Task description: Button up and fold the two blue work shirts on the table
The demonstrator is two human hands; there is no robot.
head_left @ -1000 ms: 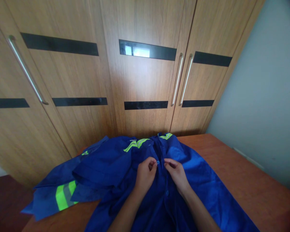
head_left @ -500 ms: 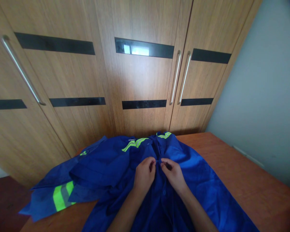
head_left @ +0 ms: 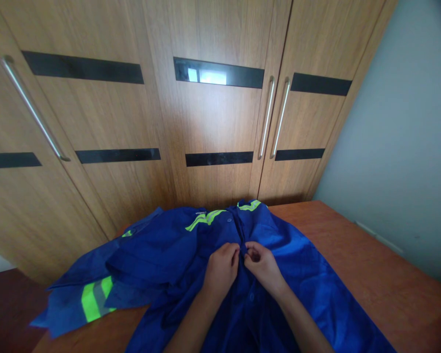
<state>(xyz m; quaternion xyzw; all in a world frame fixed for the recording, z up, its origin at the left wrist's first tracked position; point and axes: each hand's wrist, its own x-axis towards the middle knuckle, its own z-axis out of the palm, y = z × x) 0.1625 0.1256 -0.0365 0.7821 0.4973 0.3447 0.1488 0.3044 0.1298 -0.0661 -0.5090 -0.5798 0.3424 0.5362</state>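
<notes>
The left grip (head_left: 222, 268) and the right grip (head_left: 263, 267) had drawn closer together: a second earlier, a small gap parted them and a button showed at the left fingertips. Now the fingertips nearly met, each grip pinched on the front of the blue garment (head_left: 238, 318), and that button could not be made out. An upper button (head_left: 230, 220) lay just beyond the left grip; a lower button (head_left: 252, 296) sat below the right grip. The garment spread beneath both grips over a reddish-brown desk (head_left: 349, 250), whose top showed to their right. Beyond them stood a wooden wardrobe (head_left: 220, 122) with metal handles (head_left: 266, 117); a grey wall (head_left: 400, 162) rose further right.
</notes>
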